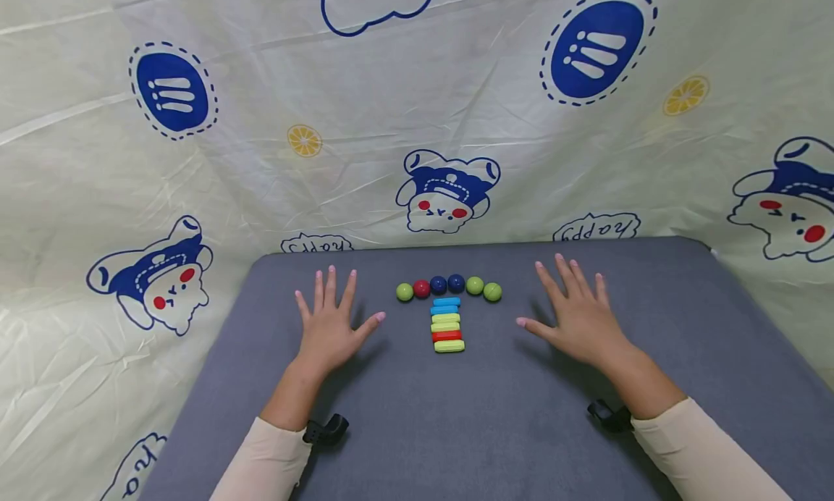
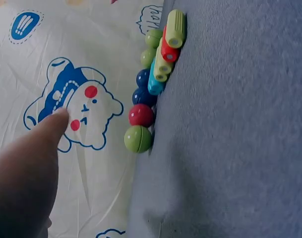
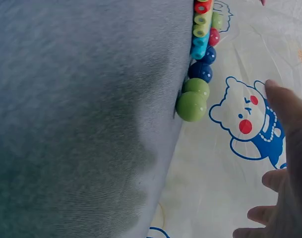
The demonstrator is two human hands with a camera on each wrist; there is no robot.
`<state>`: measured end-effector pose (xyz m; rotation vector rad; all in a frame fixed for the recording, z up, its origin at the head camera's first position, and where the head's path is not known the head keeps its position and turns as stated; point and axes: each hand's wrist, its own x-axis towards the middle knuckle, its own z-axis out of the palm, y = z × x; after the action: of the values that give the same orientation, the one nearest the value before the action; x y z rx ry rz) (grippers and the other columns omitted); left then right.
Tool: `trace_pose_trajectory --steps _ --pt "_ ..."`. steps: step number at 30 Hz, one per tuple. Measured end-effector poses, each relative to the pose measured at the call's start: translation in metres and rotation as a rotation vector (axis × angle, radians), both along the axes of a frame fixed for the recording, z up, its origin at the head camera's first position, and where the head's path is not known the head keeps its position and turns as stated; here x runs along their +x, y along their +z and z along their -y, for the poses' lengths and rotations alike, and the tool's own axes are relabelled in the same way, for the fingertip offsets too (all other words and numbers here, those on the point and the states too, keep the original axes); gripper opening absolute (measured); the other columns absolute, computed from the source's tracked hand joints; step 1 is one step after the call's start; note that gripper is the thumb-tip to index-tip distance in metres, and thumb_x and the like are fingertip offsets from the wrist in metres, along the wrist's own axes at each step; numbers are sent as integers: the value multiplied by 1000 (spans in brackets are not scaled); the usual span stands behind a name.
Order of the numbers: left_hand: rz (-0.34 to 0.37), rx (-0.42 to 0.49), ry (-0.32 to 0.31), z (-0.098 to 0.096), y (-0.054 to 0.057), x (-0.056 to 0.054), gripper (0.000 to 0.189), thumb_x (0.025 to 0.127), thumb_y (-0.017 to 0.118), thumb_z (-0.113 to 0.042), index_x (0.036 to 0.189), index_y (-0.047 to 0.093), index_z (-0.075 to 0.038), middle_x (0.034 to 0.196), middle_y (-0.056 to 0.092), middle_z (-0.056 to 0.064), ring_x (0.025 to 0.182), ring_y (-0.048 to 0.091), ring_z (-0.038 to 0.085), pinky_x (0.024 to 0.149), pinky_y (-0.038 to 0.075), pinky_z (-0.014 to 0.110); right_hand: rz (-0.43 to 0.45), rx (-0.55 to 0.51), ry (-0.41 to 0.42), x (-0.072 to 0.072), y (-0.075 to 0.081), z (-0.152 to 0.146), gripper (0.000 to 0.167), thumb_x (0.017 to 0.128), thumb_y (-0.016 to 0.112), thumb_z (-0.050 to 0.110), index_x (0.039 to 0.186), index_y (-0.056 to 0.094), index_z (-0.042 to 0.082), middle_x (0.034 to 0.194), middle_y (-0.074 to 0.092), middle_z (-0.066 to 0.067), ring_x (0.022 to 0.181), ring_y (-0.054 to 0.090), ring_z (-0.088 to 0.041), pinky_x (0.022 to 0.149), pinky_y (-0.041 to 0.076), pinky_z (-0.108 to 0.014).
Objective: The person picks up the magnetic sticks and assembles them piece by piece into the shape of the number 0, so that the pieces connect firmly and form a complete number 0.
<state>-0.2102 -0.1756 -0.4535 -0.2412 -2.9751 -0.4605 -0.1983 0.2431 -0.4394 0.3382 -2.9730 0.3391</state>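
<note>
Fingers [image 1: 331, 289] flank the balls [image 1: 439, 285] and tubes [image 1: 446, 327], apart.

Head cam high, facing forward-down, widest, over gray table [image 1: 482, 428]. Wrist cams low, closer, rolled sideways, facing across it from opposite sides; both catch ball row [image 2: 142, 115], printed backdrop cloth [image 3: 215, 183].

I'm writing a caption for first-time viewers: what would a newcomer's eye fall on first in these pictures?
Probably the gently arched row of six glossy balls, green, red and blue, toward the far edge of the grey table, with six coloured tubes lined up below its middle. Next, the left hand and right hand, fingers spread, flank them. Behind hangs a pale sheet printed with cartoon figures.
</note>
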Motion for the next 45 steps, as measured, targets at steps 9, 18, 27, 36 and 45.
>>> trace_pose_trajectory --steps 9,18,27,36,45 --pt "4 234 -74 -18 9 9 78 100 53 -57 163 19 -27 166 24 14 156 17 37 121 19 66 -11 -147 78 -8 6 8 86 92 73 44 160 30 13 160 30 -25 141 39 -50 107 36 -70" --pt "-3 418 -118 -41 6 16 72 92 75 -37 154 43 -21 148 46 11 134 48 32 107 48 51 154 -322 123 -25 -2 24 68 94 74 31 152 45 11 153 41 -22 140 42 -47 108 38 -67" --pt "80 507 -188 -56 -5 19 42 91 77 -28 130 68 -15 120 61 5 103 64 28 86 55 40 208 -430 134 -47 -15 35 59 95 72 27 147 51 7 146 49 -22 130 53 -42 101 48 -59" --pt "126 500 -304 -72 -16 23 28 92 75 -20 119 73 -12 106 66 5 92 63 16 78 53 26 224 -469 143 -58 -22 41 49 96 70 20 140 57 2 141 52 -25 127 54 -42 101 49 -57" --pt "166 487 -359 -84 -22 25 25 93 74 -18 118 74 -13 101 65 4 93 64 15 79 54 25 248 -487 128 -65 -26 43 45 98 67 19 138 58 -1 141 50 -28 126 54 -44 102 48 -57"
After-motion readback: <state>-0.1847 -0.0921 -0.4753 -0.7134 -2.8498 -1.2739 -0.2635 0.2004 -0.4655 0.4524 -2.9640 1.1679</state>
